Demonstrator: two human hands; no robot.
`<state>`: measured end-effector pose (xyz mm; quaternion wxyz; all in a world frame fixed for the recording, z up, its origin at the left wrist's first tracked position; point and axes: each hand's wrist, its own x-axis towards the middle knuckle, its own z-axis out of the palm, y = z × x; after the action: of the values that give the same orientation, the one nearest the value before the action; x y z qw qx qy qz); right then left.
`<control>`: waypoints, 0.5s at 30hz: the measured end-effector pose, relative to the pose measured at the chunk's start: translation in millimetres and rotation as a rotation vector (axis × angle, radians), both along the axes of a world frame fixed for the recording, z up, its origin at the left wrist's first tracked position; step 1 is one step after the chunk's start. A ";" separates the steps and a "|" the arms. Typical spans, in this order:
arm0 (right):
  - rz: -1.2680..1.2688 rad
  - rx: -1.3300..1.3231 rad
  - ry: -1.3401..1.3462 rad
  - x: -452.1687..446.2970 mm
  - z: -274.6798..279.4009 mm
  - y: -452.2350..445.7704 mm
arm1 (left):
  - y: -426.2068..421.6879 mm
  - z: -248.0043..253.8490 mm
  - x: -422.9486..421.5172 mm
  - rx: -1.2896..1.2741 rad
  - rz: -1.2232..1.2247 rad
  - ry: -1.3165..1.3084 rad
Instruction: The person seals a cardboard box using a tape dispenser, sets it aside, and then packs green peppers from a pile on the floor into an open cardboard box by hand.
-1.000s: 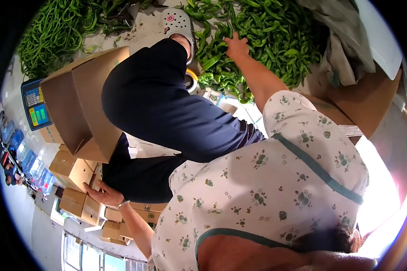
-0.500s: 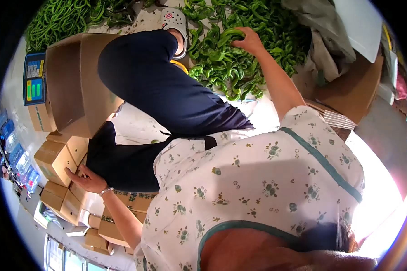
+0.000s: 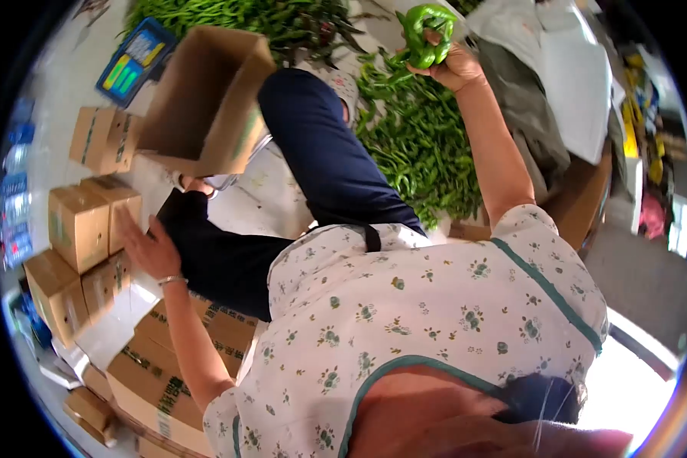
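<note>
My right hand (image 3: pixel 458 67) is raised at the upper right, closed on a few curled green peppers (image 3: pixel 427 34). Below it, a heap of long green peppers (image 3: pixel 427 156) covers the floor beside my bent leg. My left hand (image 3: pixel 151 248) hangs in the air over my other knee, fingers stretched out and nothing in it. Closed cardboard cartons (image 3: pixel 80 225) are stacked just left of that hand. Between my legs and the scale stands an open cardboard box (image 3: pixel 183 99); the part of its inside that shows is bare cardboard.
A blue scale with a lit display (image 3: pixel 133 61) is behind the box at upper left. Other green vegetables (image 3: pixel 221 15) lie at the top. Grey cloth (image 3: pixel 519 107) and a white board (image 3: pixel 576 84) are at right. Large printed cartons (image 3: pixel 160 374) sit at lower left.
My right hand has lifted green peppers up from the heap. My left hand has swung slightly up with its fingers extended. The view has turned, and the open box now shows its inside.
</note>
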<state>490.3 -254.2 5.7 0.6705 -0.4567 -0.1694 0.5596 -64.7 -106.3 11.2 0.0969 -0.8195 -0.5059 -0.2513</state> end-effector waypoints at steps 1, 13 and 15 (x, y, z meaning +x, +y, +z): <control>0.151 0.082 0.001 -1.7 11.3 22.7 | -0.4 -3.7 -0.7 -0.001 0.016 -0.008; 0.230 -0.007 0.130 -194.2 36.8 228.3 | -24.9 11.2 9.8 -0.009 0.048 -0.028; 0.202 -0.115 0.086 -195.7 26.4 229.8 | -24.4 15.7 10.7 -0.017 0.036 -0.045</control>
<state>294.6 -24.4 32.1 0.5899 -0.4507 -0.1531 0.6522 -54.0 -130.7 26.9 0.0832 -0.8052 -0.5248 -0.2634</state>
